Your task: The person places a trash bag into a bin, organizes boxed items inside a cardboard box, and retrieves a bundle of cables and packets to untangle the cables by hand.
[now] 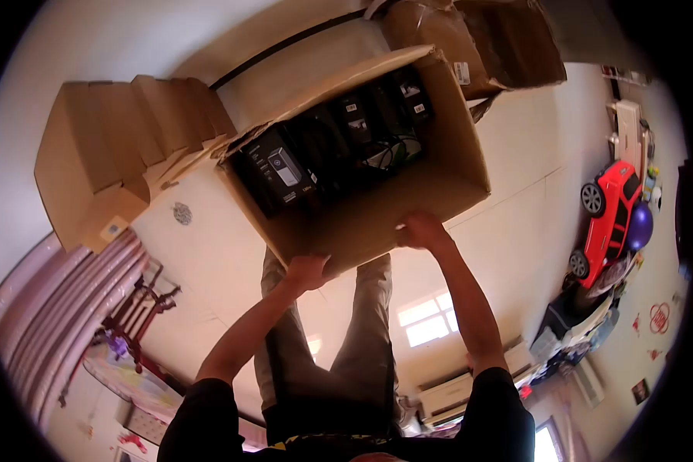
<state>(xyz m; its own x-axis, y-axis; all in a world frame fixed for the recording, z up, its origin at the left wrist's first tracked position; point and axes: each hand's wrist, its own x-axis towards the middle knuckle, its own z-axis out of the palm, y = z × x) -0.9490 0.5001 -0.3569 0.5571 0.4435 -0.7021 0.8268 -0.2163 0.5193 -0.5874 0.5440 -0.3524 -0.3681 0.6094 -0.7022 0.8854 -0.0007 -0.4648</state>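
In front of me is a large open cardboard box point(354, 219), tilted so that I look into it. My left hand point(308, 272) has its fingers wrapped over the near rim. My right hand point(420, 231) grips the same rim farther to the right, thumb toward the inside. Along the far side within lie several black printed packages, among them one with a pale device picture point(279, 167) and another at the right end point(410, 96). A dark looped cable point(393, 152) rests beside them. The box's underside is hidden.
Folded brown cardboard point(104, 146) stands at the left, and another open carton point(508, 42) at the back right. A red toy car point(610, 219) and a purple balloon point(640, 226) are on the right. Pink curtain folds point(69, 300) and dark wooden furniture point(140, 316) are at left.
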